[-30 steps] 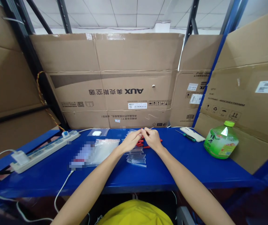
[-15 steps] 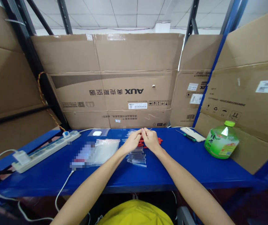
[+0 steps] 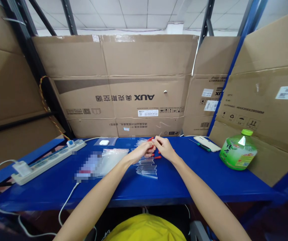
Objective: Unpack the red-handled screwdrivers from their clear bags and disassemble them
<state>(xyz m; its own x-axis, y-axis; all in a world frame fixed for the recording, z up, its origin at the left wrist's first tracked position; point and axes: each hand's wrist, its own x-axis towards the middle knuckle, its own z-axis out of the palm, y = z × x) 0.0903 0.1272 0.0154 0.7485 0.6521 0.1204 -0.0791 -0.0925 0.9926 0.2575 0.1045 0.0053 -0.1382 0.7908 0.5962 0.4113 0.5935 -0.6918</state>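
My left hand (image 3: pixel 140 151) and my right hand (image 3: pixel 163 147) meet over the middle of the blue table (image 3: pixel 199 180). Their fingertips pinch a thin clear tube with a red end (image 3: pixel 151 139), held slanting just above the table. Which hand grips which end is hard to tell. Under the hands lie several small red pieces (image 3: pixel 157 156). Just in front of them sits a pile of clear tubes (image 3: pixel 147 166).
Clear plastic bags (image 3: pixel 112 159) lie to the left, with a white earbud case (image 3: pixel 104 142) and a power strip (image 3: pixel 48 160) further left. At the right stand a green bottle (image 3: pixel 238 150) and a white phone (image 3: pixel 206 143). Cardboard boxes (image 3: pixel 123 87) wall the back and sides.
The hands stayed together in the same spot; the left hand dipped slightly and a red tube end now shows above the fingertips.
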